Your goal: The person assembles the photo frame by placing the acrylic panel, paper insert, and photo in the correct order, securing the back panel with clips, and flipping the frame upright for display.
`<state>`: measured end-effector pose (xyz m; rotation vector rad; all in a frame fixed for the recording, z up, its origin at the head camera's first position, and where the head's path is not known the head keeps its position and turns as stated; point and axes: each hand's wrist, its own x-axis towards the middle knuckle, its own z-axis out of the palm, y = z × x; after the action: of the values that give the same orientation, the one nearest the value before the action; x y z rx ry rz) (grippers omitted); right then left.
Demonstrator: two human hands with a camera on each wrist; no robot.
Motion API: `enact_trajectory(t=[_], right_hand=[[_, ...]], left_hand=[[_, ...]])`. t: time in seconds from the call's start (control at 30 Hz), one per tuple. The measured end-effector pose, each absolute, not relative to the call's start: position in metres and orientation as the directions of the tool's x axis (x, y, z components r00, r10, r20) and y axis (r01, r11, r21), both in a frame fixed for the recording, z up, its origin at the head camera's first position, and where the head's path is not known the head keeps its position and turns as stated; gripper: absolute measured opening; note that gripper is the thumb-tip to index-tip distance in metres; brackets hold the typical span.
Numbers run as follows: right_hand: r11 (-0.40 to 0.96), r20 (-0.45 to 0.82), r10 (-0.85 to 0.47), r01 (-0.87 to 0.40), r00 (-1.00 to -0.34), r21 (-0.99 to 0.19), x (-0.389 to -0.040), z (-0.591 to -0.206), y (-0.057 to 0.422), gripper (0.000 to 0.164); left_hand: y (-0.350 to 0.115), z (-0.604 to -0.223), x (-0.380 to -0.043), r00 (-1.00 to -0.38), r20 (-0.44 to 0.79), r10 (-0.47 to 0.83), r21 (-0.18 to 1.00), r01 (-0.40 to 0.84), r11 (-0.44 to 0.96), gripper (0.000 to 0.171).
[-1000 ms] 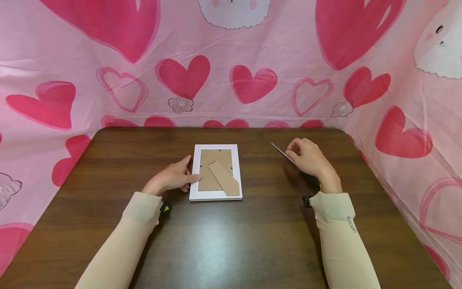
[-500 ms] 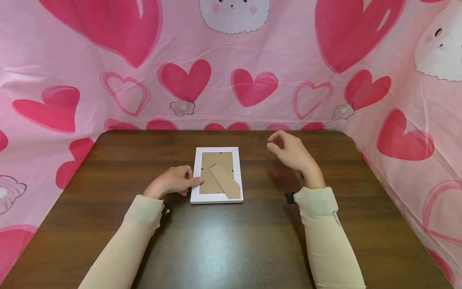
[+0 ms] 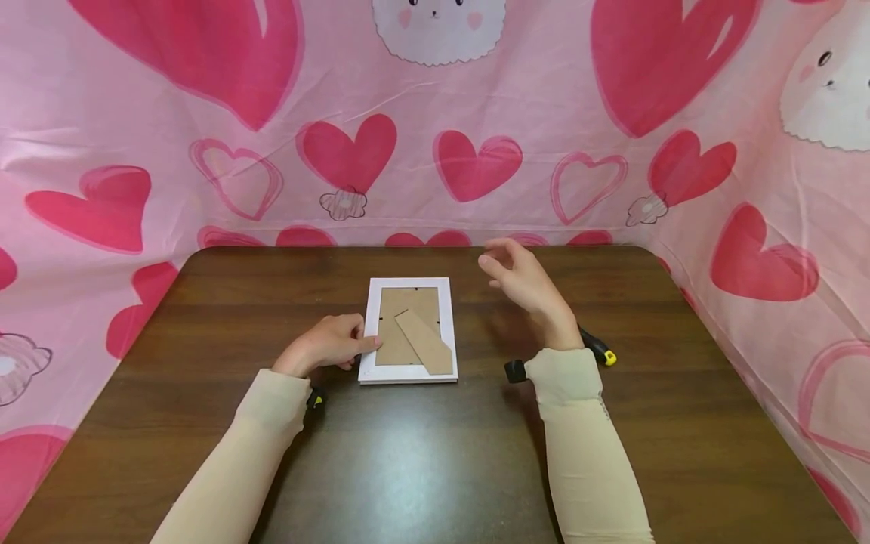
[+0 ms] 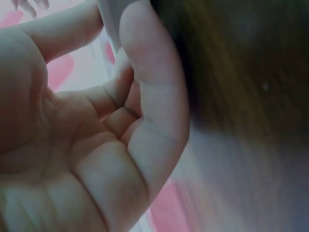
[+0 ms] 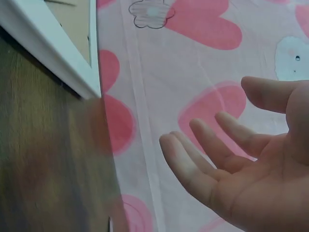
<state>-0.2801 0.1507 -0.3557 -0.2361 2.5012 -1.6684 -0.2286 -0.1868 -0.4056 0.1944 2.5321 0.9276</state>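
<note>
A white picture frame [image 3: 408, 370] lies face down on the table, its brown backing board and angled stand facing up. My left hand [image 3: 326, 344] grips its left edge, thumb on top and fingers curled at the side. Close up in the left wrist view, the thumb and a finger pinch the frame's edge [image 4: 111, 17]. My right hand [image 3: 530, 287] is in the air to the right of the frame, fingers loosely bent and holding nothing. A screwdriver [image 3: 598, 346] with a black handle and yellow end lies behind the right wrist; its shaft is hidden by that hand.
The dark wooden table [image 3: 408, 468] extends around both arms. A pink cloth [image 3: 476, 91] printed with hearts hangs along the back and both sides, close to the table's edges.
My right hand has moved left, away from the screwdriver, and its fingers have spread somewhat. The left forefinger, earlier stretched along the frame, is now curled at its edge. The frame stays put.
</note>
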Motion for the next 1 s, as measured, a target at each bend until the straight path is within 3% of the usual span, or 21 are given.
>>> enact_trajectory(t=[0.23, 1.0], right_hand=[[0.222, -0.060, -0.235, 0.007, -0.970, -0.975, -0.283, -0.361, 0.153, 0.048], [0.249, -0.067, -0.246, 0.004, -0.967, -0.969, -0.281, -0.366, 0.159, 0.045]], left_hand=[[-0.186, -0.404, -0.229, -0.904, -0.337, 0.262, 0.654, -0.025, 0.756, 0.031], [-0.189, -0.395, -0.235, -0.960, -0.172, 0.221, 0.775, 0.007, 0.633, 0.035]])
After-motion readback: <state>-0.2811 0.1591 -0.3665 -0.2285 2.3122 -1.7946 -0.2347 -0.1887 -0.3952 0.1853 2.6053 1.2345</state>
